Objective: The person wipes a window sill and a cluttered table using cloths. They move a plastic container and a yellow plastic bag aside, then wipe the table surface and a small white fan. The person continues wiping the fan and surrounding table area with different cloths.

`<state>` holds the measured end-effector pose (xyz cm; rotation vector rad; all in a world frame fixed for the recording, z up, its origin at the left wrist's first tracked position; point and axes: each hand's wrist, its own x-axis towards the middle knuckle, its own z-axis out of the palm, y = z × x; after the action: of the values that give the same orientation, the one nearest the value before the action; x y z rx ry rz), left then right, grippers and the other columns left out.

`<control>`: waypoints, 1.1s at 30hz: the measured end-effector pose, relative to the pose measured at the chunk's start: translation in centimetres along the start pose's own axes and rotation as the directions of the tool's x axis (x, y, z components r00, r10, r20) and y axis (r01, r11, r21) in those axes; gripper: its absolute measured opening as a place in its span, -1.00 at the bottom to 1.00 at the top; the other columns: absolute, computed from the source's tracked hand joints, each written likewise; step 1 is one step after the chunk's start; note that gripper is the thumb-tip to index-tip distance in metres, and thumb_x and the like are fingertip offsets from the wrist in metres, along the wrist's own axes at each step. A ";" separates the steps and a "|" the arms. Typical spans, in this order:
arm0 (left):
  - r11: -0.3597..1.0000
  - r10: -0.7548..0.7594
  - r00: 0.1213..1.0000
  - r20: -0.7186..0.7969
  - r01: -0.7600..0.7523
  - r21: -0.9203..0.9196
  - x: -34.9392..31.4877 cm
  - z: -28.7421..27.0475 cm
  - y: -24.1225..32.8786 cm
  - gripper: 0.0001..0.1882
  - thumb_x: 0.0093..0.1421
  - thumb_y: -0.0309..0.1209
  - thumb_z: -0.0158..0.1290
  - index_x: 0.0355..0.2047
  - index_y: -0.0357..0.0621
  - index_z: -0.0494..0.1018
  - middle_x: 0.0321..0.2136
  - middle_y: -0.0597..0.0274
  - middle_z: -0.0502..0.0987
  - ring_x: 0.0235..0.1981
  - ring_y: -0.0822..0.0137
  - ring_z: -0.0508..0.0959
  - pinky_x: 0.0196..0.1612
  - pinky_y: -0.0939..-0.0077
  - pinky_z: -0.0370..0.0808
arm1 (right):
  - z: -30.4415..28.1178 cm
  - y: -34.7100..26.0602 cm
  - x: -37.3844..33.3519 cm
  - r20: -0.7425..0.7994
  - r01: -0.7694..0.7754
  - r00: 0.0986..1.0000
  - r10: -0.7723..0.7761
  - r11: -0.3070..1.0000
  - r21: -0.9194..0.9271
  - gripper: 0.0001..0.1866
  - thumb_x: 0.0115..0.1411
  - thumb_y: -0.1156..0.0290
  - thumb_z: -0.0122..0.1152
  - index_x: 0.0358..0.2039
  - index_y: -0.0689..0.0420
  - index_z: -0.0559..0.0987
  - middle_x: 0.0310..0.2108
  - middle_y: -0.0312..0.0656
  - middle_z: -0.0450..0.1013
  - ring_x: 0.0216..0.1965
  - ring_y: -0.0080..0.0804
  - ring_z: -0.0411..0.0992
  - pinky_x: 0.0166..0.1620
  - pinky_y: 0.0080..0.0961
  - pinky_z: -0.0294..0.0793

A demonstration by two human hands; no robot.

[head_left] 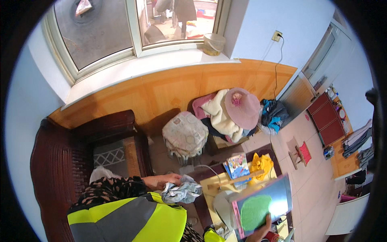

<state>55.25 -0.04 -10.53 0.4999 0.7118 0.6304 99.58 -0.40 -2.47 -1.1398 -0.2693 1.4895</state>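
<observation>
Left fingers (pixel 175 178) pinch a crumpled cloth (pixel 183 192); right fingers (pixel 267 222) clasp a tilted panel (pixel 258 205) over the counter's (pixel 209 198) right edge.

A bench (pixel 52 153) fills the left; a stool (pixel 185 131) stands at centre, left of a hat (pixel 244 109) on a blanket (pixel 217 111). A bucket (pixel 213 44) sits on the windowsill (pixel 161 63) (upper centre). Lower right, books (pixel 237 165) lie on a table (pixel 209 198), which a panel (pixel 261 205) partly hides.

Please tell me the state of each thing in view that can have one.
Grey cloth, crumpled, in the left hand
Pink-edged panel, tilted, in the right hand
Yellow cloth, bunched up
Pink hat, resting atop a cream garment
Plug, in the socket
Plastic bucket, upright
</observation>
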 end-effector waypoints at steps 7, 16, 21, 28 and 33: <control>0.961 0.266 0.931 -0.252 -0.276 -0.006 -6.6 -10.0 7.4 -0.59 0.24 -0.53 -0.05 0.11 -0.31 0.37 -0.08 0.16 0.56 -0.19 0.40 0.61 -0.08 0.51 0.55 | 30.4 10.5 15.8 0.226 -0.056 0.970 0.090 0.987 -0.153 -0.60 0.18 0.28 0.17 -0.03 0.26 0.54 -0.12 -0.12 0.55 -0.12 -0.26 0.51 0.04 -0.37 0.47; 0.752 0.242 0.553 -0.797 -0.626 -0.206 -16.2 -13.9 9.4 -0.57 0.26 -0.51 -0.06 0.14 -0.31 0.33 -0.10 0.15 0.56 -0.20 0.36 0.60 -0.12 0.47 0.56 | 60.9 22.1 28.9 0.461 -0.110 0.885 0.063 0.991 0.076 -0.65 0.15 0.46 0.24 -0.05 0.31 0.51 -0.19 -0.12 0.53 -0.21 -0.22 0.51 -0.08 -0.35 0.52; 0.659 0.222 0.536 -0.815 -0.698 -0.279 -17.0 -18.1 6.2 -0.58 0.26 -0.52 -0.06 0.13 -0.31 0.34 -0.11 0.14 0.56 -0.20 0.34 0.60 -0.12 0.46 0.56 | 69.4 26.7 33.7 0.375 -0.065 0.927 0.004 0.987 0.150 -0.64 0.17 0.36 0.21 -0.07 0.29 0.49 -0.15 -0.11 0.50 -0.20 -0.25 0.52 -0.18 -0.26 0.56; 0.616 0.236 0.541 -0.807 -0.726 -0.306 -16.7 -22.2 2.8 -0.59 0.25 -0.52 -0.07 0.12 -0.31 0.35 -0.11 0.13 0.56 -0.19 0.31 0.60 -0.11 0.44 0.56 | 69.9 26.7 35.9 0.314 -0.020 0.940 0.132 0.942 -0.335 -0.51 0.23 -0.01 0.16 -0.10 0.18 0.43 -0.25 -0.07 0.44 -0.39 -0.22 0.47 -0.35 -0.11 0.55; 0.638 0.252 0.564 -0.787 -0.708 -0.303 -16.7 -23.0 3.8 -0.61 0.26 -0.52 -0.07 0.11 -0.31 0.35 -0.11 0.12 0.56 -0.18 0.28 0.60 -0.10 0.42 0.56 | 68.3 24.6 37.7 0.377 -0.056 0.863 0.337 0.805 -0.590 -0.53 0.30 -0.14 0.00 -0.11 0.01 0.44 -0.39 -0.15 0.41 -0.43 -0.23 0.45 -0.26 -0.04 0.55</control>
<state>27.34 -3.97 -16.01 -0.1917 1.0142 1.6175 38.20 53.62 -4.63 -1.2748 -1.0115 1.9462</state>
